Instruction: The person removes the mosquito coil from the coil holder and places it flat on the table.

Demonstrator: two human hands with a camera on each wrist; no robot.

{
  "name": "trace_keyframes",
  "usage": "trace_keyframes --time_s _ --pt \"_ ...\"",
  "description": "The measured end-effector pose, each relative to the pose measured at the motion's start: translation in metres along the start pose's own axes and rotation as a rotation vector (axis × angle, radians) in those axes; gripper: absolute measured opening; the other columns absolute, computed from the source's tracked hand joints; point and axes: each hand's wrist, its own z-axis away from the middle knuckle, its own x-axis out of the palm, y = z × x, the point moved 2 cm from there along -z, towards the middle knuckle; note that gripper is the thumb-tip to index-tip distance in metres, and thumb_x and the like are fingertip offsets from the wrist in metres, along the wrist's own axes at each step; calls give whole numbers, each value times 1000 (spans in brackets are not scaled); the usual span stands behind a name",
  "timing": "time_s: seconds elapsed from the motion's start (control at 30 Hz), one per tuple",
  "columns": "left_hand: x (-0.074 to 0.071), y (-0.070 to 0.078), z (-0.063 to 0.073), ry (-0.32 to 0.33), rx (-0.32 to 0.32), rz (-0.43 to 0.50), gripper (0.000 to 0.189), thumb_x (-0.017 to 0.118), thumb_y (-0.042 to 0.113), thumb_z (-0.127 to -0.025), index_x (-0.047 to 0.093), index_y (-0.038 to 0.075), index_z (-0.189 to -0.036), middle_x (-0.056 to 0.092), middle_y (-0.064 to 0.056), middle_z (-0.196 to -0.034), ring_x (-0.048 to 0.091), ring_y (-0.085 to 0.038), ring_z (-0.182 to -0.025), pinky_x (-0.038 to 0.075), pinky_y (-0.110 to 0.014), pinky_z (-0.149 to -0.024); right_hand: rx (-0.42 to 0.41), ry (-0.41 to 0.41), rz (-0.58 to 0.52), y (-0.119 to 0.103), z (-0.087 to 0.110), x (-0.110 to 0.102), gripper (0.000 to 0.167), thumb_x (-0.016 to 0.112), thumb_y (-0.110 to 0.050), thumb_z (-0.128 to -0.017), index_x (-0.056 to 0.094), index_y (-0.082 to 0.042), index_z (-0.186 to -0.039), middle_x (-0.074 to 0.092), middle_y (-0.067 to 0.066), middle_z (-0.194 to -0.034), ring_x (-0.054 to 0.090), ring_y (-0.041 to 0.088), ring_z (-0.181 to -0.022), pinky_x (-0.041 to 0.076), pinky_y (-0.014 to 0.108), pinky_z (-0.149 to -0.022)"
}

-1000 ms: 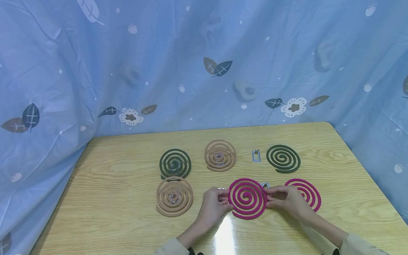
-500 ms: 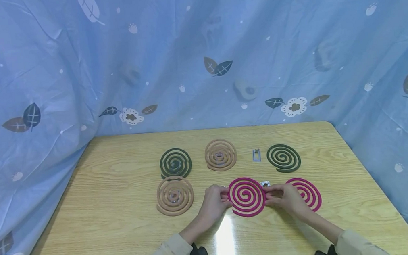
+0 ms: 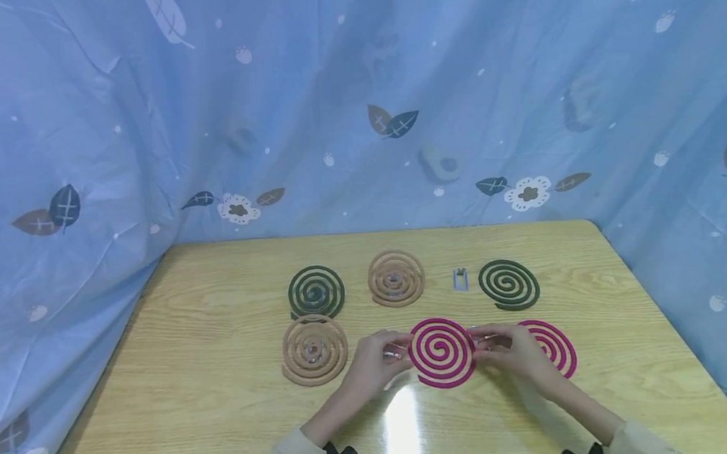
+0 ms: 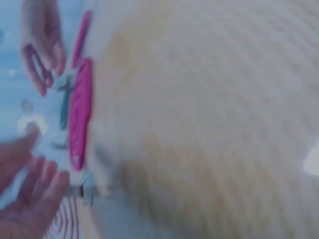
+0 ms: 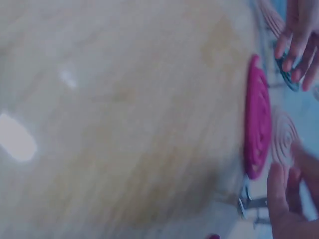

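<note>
Head: my left hand (image 3: 377,361) and right hand (image 3: 516,352) flank magenta flat spiral coil (image 3: 441,353), seen against light wood-grain table (image 3: 210,406). Second magenta spiral coil (image 3: 552,346) partly behind right hand.

Left wrist: thumb and fingers parted, coil near fingertips, small silvery metal piece (image 4: 88,192) just beside them.

Right wrist: thumb and fingers parted; far as blur lets me judge, neither hand pinches coil.
</note>
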Motion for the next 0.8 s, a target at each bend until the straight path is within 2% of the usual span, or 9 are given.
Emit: trace_keyframes --time_s 0.1,0.17,0.27,0.3,0.43,0.53,0.57,0.73,0.8 --pt "-9 3 -3 -42 14 146 45 72 -1 -83 59 -4 -125 63 -20 -120 62 -37 -105 54 -37 -91 -91 -5 -26 -4 -3 -2 42 74 0 -80 61 9 -119 65 24 -108 65 20 -93 56 21 -80" --pt "-15 3 -9 -45 28 206 49 72 0 -83 56 -2 -130 60 -19 -125 58 -39 -112 49 -43 -97 -136 -9 -79 -7 -6 -1 45 73 0 -81 58 10 -122 63 24 -115 64 22 -99 56 23 -83" --pt "-21 5 -19 -40 42 285 51 69 -5 -84 53 -4 -133 58 -21 -128 53 -43 -118 44 -48 -103 -167 -15 -183 -8 -12 2 45 71 0 -84 55 11 -124 62 14 -123 60 21 -108 55 26 -87" --pt "-24 8 -22 -34 46 298 51 68 -6 -84 52 -5 -132 57 -23 -128 52 -44 -118 43 -49 -104 -167 -10 -215 -9 -15 3 44 70 0 -84 55 11 -125 62 8 -123 59 20 -110 54 26 -88" --pt "-26 5 -36 -9 52 333 50 68 -5 -85 52 -5 -132 55 -28 -128 50 -44 -120 43 -48 -104 -188 9 -272 -11 -26 8 41 68 1 -86 56 9 -125 61 5 -126 56 19 -114 54 27 -90" --pt "-26 -5 -47 9 62 337 49 69 -1 -85 54 -2 -131 55 -27 -128 52 -42 -119 46 -41 -102 -187 24 -288 -13 -35 11 42 68 0 -86 56 9 -125 60 8 -127 55 20 -115 53 26 -91" --pt "-27 -7 -49 16 69 341 48 69 0 -85 55 -3 -131 55 -27 -127 52 -43 -119 47 -40 -100 -182 30 -291 -13 -38 11 42 68 0 -86 56 8 -126 61 2 -125 55 21 -115 53 26 -92" --pt "-34 -14 -62 101 97 357 45 67 -5 -85 55 -6 -128 56 -29 -125 52 -47 -115 49 -44 -98 -161 47 -289 -14 -55 13 44 68 -4 -88 55 6 -128 62 -5 -123 54 21 -116 51 24 -93" --pt "-37 -16 -67 143 92 352 43 66 -6 -85 56 -5 -127 57 -28 -125 53 -44 -115 48 -47 -98 -147 53 -298 -12 -61 13 44 68 -6 -88 54 6 -128 61 -1 -125 54 20 -116 51 24 -94"
